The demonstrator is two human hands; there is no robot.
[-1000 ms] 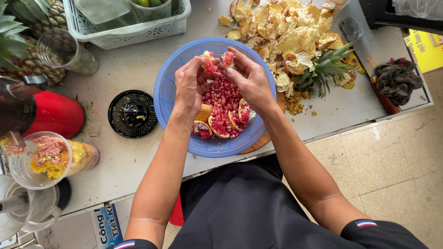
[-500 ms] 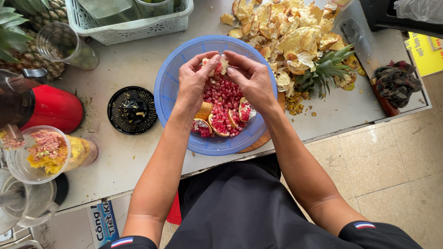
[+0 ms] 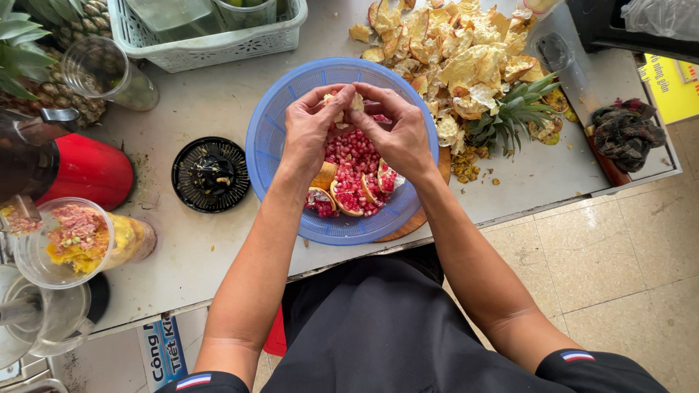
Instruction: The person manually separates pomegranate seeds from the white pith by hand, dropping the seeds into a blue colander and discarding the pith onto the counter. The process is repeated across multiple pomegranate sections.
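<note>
A round blue plastic basket (image 3: pixel 273 131) sits on the grey counter with loose red pomegranate seeds (image 3: pixel 354 149) and cut pomegranate pieces (image 3: pixel 348 198) inside it. Over the basket's far half, my left hand (image 3: pixel 309 131) and my right hand (image 3: pixel 397 131) meet, both gripping one pale piece of pomegranate rind (image 3: pixel 344 102) between thumbs and fingers. Most of that piece is hidden by my fingers.
A heap of yellow peels (image 3: pixel 459 58) with a pineapple crown (image 3: pixel 520 109) lies at the right. A black juicer lid (image 3: pixel 211 175), a red appliance (image 3: pixel 80 171), a cup of pulp (image 3: pixel 76 240), a white basket (image 3: pixel 211 40) and pineapples (image 3: pixel 44 58) stand at the left.
The piece between my hands showed red seeds earlier; now it looks pale and mostly bare. Both hands have stayed over the basket, fingers closing tighter together.
</note>
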